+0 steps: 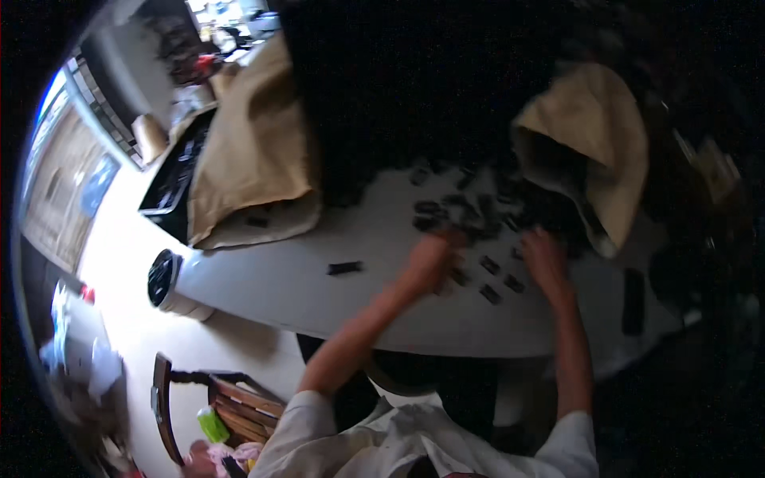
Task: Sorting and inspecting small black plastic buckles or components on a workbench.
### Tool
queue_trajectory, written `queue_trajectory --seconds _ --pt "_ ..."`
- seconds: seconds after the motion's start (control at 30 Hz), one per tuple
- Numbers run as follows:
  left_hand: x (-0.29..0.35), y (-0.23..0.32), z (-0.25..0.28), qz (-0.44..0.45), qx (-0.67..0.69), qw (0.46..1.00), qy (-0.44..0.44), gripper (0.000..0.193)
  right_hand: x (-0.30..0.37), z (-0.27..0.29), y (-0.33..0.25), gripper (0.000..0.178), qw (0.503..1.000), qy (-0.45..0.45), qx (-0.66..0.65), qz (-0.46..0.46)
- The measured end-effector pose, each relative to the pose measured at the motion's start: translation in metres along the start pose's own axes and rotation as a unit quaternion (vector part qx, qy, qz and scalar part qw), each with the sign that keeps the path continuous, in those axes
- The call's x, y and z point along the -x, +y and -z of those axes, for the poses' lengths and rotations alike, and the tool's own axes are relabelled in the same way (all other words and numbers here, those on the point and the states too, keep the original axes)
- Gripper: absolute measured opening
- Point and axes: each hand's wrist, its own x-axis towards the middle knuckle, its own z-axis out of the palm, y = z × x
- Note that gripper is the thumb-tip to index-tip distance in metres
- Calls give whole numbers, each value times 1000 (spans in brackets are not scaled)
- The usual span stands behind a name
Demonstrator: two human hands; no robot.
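Note:
My left hand (433,260) is at the near side of a loose heap of small black pieces (466,209) on the grey table (382,315). Its fingers look curled in, and blur hides what they hold, if anything. To the right, my right hand (545,256) reaches to the heap's edge with its fingers bent down; whether they grip a piece is too blurred to see. Between the hands lie several separate black pieces (490,265). Another dark oblong piece (345,268) rests alone left of my left hand.
An open-mouthed brown paper sack (259,151) lies at the left, beside a black crate (171,171). Another brown sack (610,131) is at the right. A long dark bar (633,301) lies near the right edge. A white bucket (179,301) and wooden chair (239,410) stand left.

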Motion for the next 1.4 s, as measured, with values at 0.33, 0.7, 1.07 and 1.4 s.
queue_trajectory --seconds 0.33,0.7,1.07,1.4 --pt "71 -16 45 34 -3 991 130 19 -39 -25 -9 21 992 54 -91 76" --pt "59 -8 27 20 21 995 92 20 -38 -23 -13 21 978 -1 -209 24" --pt "-2 -15 -5 -86 12 992 92 21 -36 -23 -8 25 993 10 -10 119" --pt "-53 4 -44 -8 -258 965 56 5 -31 -20 -24 14 967 71 214 116"
